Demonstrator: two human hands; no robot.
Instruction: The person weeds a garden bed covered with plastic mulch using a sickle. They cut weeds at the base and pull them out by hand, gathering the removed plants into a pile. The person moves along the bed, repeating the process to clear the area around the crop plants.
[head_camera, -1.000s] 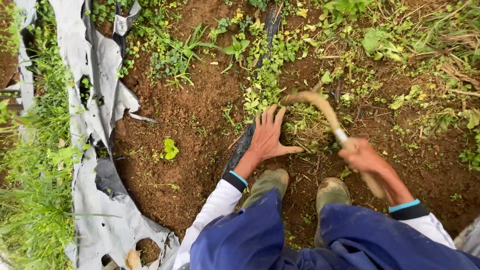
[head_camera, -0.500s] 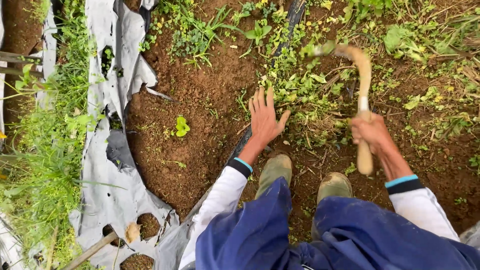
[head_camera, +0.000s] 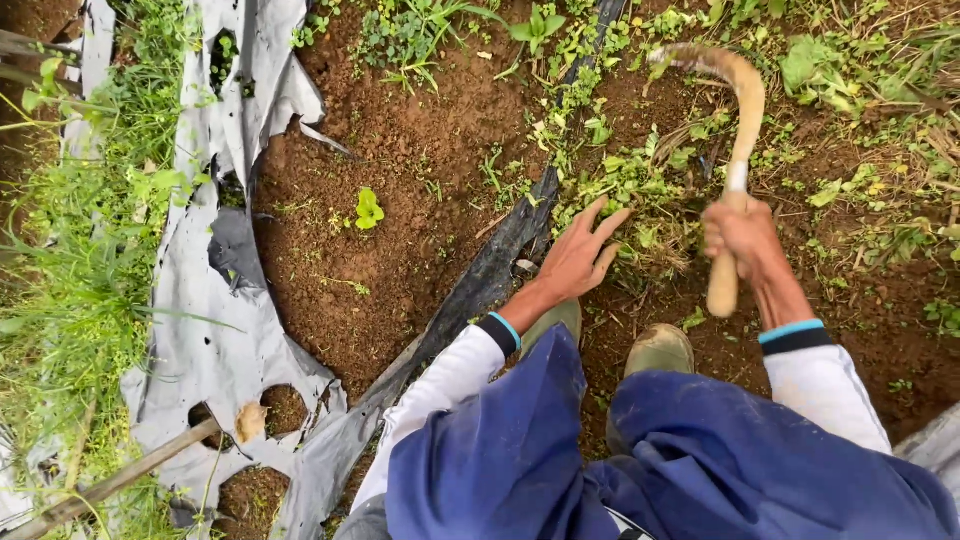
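Torn grey plastic sheeting (head_camera: 215, 330) lies at the left over brown soil (head_camera: 400, 260). The left hand (head_camera: 580, 255) rests spread, fingers wide, on the weeds (head_camera: 640, 185). The right hand (head_camera: 742, 235) is clenched around the sickle (head_camera: 735, 150), whose wooden handle runs nearly straight away from the person, the blade hooking leftward at the far end.

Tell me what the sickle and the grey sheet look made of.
Sickle: the handle in the right hand looks like pale, smooth wood; the curved blade looks like dull metal coated in brown soil or rust. Sheet: thin grey plastic film by its look, crumpled, torn and punched with round holes.
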